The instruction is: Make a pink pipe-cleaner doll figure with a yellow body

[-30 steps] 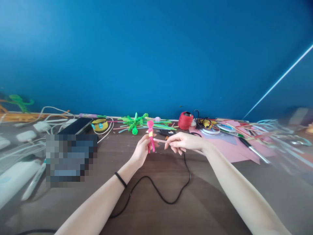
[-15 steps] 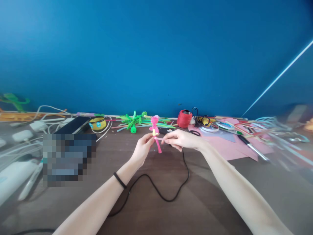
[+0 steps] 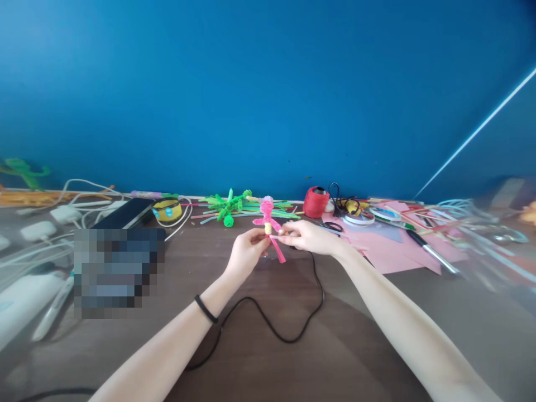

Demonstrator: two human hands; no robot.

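A small figure of twisted pink pipe cleaners [image 3: 267, 207] stands upright above the table between my hands. It has a round head, short arms and a yellow band [image 3: 268, 229] about its waist. Two bright pink ends [image 3: 278, 250] hang below the band, slanting to the right. With thumb and fingers closed, my left hand [image 3: 248, 251] grips the figure just under the band. My right hand [image 3: 307, 237] pinches a pale pink strand at the figure's right side, its fingertips close by one arm. The strand's far end is hidden by the fingers.
Behind the figure lie a green pipe-cleaner piece [image 3: 226, 207] and several loose pipe cleaners. A red thread spool [image 3: 315, 202], pink paper [image 3: 391, 254] and a pen [image 3: 433, 252] are on the right. Dark devices and white cables lie left; a black cord [image 3: 288, 341] crosses the table.
The figure has turned a little, so both arms show and its hanging ends slant further right. My right hand has moved slightly left, closer to the figure, and less of the pale strand shows.
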